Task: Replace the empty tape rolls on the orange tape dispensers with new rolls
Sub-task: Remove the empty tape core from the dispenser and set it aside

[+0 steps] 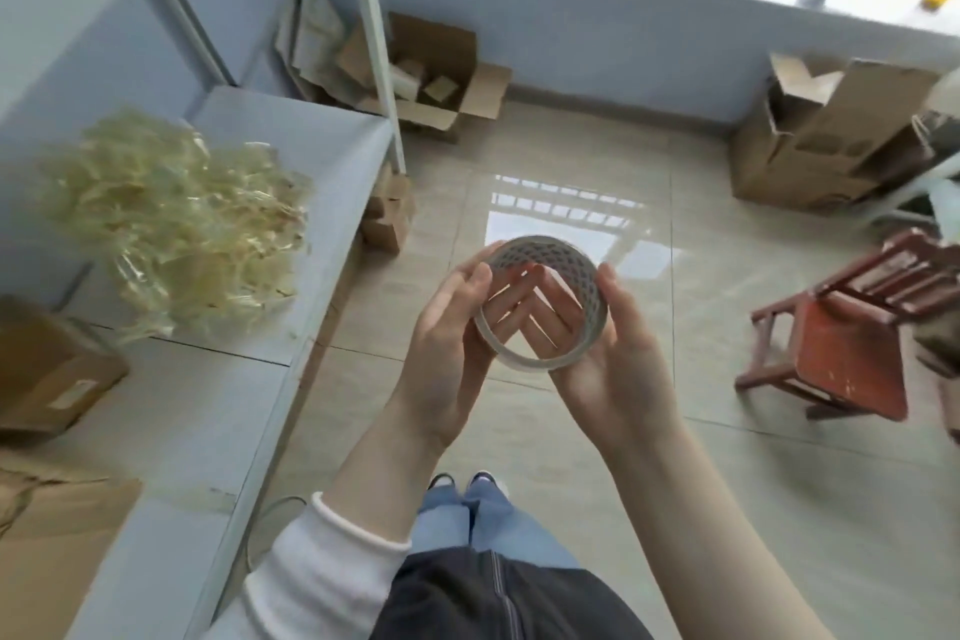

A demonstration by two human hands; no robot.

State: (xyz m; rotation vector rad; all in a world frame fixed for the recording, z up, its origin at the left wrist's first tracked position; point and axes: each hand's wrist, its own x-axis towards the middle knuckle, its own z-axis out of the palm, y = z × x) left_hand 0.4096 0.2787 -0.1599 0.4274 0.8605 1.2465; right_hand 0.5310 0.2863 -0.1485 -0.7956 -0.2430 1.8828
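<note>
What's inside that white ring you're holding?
Nothing fills the thin white tape ring; through its hole show fingers of the left hand and right hand. Its wall covers parts of both.

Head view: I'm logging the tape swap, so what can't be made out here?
White ring with latticed inner wall, head view: whether any tape remains; blurred, and the left hand and right hand cover its outer face.
Orange tape dispensers: outside the frame.
Brown cardboard box, left edge: cut off, label unreadable from blur.
</note>
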